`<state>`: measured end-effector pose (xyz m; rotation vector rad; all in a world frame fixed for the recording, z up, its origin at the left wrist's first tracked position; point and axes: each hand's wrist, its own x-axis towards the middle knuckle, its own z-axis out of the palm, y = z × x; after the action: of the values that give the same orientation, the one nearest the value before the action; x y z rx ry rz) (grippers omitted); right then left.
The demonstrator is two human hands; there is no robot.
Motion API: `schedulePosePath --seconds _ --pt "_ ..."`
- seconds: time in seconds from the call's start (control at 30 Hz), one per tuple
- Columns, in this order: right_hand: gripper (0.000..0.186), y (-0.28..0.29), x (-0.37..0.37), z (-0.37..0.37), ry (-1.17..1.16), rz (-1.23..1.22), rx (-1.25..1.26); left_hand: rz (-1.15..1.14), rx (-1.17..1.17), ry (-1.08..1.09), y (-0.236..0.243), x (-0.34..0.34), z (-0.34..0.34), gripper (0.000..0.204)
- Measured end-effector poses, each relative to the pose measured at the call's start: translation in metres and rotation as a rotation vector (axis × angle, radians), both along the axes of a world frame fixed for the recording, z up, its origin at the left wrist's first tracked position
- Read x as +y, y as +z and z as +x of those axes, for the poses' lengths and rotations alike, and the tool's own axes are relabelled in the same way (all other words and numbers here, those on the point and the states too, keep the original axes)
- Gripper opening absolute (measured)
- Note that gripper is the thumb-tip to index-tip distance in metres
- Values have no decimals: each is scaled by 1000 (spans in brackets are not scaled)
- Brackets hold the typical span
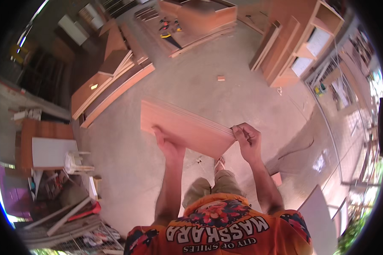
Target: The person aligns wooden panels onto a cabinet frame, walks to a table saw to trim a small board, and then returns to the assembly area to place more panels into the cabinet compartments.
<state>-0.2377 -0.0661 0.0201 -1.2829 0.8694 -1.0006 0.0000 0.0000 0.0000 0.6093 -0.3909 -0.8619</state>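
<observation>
Step judged as handling stacked reddish-brown rectangular wooden boards (pixel 191 134), held tilted above grey concrete floor (pixel 200 93); left hand (pixel 172 149) clasped near edge, right hand (pixel 249 141) pinched right corner; next move seemed to need even 2-handed support

Across the grey concrete floor (pixel 187 85), a small reddish block (pixel 221 78) lies alone. At the upper left, long brown boards (pixel 115 100) rest in a stack; beyond, a yellow-handled saw (pixel 171 41) lies on a low wooden panel (pixel 151 35). An open-sided cabinet (pixel 291 46) stands upper right. On the left, a white stool (pixel 73 162) adjoins a pale sheet (pixel 53 152). Green foliage (pixel 355 233) shows lower right.
</observation>
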Motion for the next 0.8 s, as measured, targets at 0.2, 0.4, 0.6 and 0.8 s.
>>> schedulePosePath --seconds 0.2,0.4,0.6,0.8 --pt "23 55 -94 81 220 -478 309 29 177 296 -5 -81 95 60" --pt "34 32 -225 179 224 -146 226 23 -418 749 -13 -196 215 50" --pt "54 72 -378 293 570 873 -304 -108 -921 634 37 -346 309 67" --pt "45 103 -484 352 446 791 -501 -345 -1087 368 80 -500 364 66"
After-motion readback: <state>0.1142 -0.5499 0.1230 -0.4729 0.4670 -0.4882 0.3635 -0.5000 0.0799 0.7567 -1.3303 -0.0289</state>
